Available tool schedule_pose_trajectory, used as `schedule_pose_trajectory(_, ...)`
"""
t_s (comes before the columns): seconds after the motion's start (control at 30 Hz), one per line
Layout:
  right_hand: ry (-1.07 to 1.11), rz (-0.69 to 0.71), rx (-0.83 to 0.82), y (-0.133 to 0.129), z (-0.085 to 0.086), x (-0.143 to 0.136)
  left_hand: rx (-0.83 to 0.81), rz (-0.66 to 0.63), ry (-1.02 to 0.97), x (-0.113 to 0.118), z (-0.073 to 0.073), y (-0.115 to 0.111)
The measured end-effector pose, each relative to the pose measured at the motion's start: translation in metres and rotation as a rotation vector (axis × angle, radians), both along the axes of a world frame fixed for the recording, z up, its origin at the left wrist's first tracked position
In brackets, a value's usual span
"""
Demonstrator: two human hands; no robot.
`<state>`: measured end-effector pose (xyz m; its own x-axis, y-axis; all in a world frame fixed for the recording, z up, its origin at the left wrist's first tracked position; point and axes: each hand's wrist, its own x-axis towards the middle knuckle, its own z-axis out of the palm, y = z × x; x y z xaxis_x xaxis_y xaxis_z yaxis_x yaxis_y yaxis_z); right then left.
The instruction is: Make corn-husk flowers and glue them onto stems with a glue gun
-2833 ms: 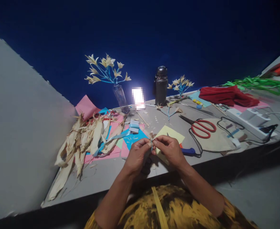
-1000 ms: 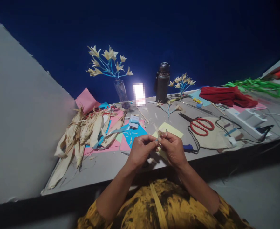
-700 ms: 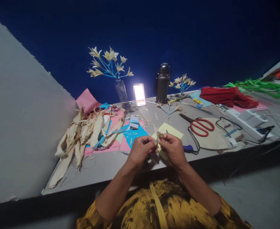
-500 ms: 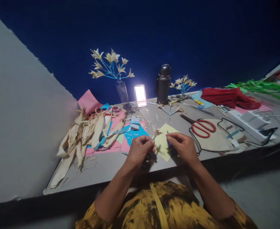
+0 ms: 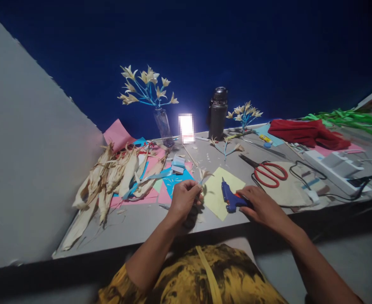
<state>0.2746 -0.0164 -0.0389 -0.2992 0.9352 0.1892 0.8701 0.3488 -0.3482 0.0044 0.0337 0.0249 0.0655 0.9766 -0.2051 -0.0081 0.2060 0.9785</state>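
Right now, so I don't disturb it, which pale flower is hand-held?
The small flower pinched in the left hand; no hand touches those in the vase, beside the flask or on the table.

No longer touching the small flower (image 5: 204, 174), the right hand (image 5: 259, 204) is gripping the glue gun (image 5: 230, 200) at the right edge of the yellow paper (image 5: 215, 200).

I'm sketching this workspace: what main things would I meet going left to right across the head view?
Dried husks, left hand holding a pale flower, blue glue gun, right hand, white power strip.
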Motion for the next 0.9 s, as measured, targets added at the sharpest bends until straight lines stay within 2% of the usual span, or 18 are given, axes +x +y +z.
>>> schedule_pose_trajectory(0.2, -0.051, 0.063, -0.09, 0.003, 0.01, -0.004, -0.076, -0.078, -0.066, 0.009, -0.008, 0.003)
schedule_pose_trajectory(0.43, -0.026, 0.034, -0.165, 0.003, 0.019, -0.006, -0.077, -0.089, -0.007, 0.007, -0.03, 0.008)
schedule_pose_trajectory(0.5, 0.039, 0.053, -0.188, 0.003, 0.02, -0.002, -0.078, -0.09, -0.013, 0.006, -0.033, 0.009)
schedule_pose_trajectory(0.6, 0.289, 0.06, -0.242, 0.007, 0.022, 0.011, -0.089, -0.083, -0.038, 0.006, -0.034, 0.009)
schedule_pose_trajectory(0.7, 0.597, -0.082, -0.282, 0.012, 0.023, 0.034, -0.107, -0.08, -0.055, 0.007, -0.034, 0.008)
schedule_pose_trajectory(0.8, 0.782, -0.322, -0.172, 0.012, 0.026, 0.051, -0.124, -0.06, -0.062, 0.007, -0.034, 0.008)
schedule_pose_trajectory(0.87, 0.794, -0.366, -0.098, 0.007, 0.031, 0.052, -0.151, -0.028, -0.087, 0.007, -0.032, 0.009)
schedule_pose_trajectory(0.9, 0.772, -0.332, -0.092, 0.004, 0.034, 0.049, -0.165, -0.013, -0.104, 0.008, -0.031, 0.009)
